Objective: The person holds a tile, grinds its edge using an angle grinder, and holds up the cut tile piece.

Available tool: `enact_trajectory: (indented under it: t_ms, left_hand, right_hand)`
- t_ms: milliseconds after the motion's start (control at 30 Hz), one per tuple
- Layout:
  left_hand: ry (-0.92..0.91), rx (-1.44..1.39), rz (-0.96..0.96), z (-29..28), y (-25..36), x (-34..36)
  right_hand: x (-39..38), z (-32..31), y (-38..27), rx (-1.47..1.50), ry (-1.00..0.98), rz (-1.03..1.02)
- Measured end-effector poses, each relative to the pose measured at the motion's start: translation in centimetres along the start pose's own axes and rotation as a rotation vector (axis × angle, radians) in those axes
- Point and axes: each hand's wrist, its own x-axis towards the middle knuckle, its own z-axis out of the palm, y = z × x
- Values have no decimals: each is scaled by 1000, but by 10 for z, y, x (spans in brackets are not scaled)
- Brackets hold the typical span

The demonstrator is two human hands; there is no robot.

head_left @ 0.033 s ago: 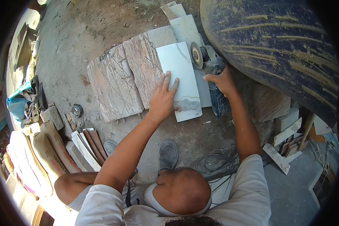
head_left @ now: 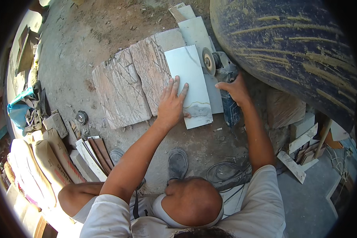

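Note:
My left hand (head_left: 171,101) lies with fingers spread on a white marble-patterned tile (head_left: 187,61), near its left edge, with the palm toward the lower part. The tile rests partly over a grooved stone slab (head_left: 146,59) and other pale tiles (head_left: 195,31). My right hand (head_left: 234,89) grips a dusty angle grinder (head_left: 230,115) from the right side, thumb pointing left. The grinder's disc (head_left: 208,61) stands just beside the right edge of the top tile, over a lower tile; whether it touches is unclear.
A second grooved slab (head_left: 119,89) lies leftward. A large dark, scraped curved object (head_left: 281,47) fills the upper right. Paper sacks (head_left: 45,158), rubble and leaning strips (head_left: 93,156) are at lower left. Offcuts (head_left: 291,166) lie at right; coiled cable (head_left: 222,170) lies beside my knee.
The grinder and my right hand have shifted very slightly down and to the right. My left hand and the tile look almost unchanged.

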Motion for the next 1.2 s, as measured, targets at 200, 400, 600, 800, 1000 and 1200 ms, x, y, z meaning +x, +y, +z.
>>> enact_trajectory:
  t_ms: [200,400,600,800,1000,1200]
  left_hand:
    - [192,-298,-403,20,75,17]
    - [328,-286,-662,44,90,35]
    - [236,-227,-621,63,98,-20]
    - [214,-114,-512,49,82,-32]
    - [42,166,-51,1,-5,-23]
    - [-179,319,106,-20,-7,-7]
  right_hand:
    - [-81,-31,30,65,86,89]
    - [-135,-42,41,128,122,162]
    - [-153,-47,52,152,192,178]
    - [-142,-26,39,157,168,133]
    - [-124,-14,46,137,117,117]
    - [-110,-1,53,106,160,108]
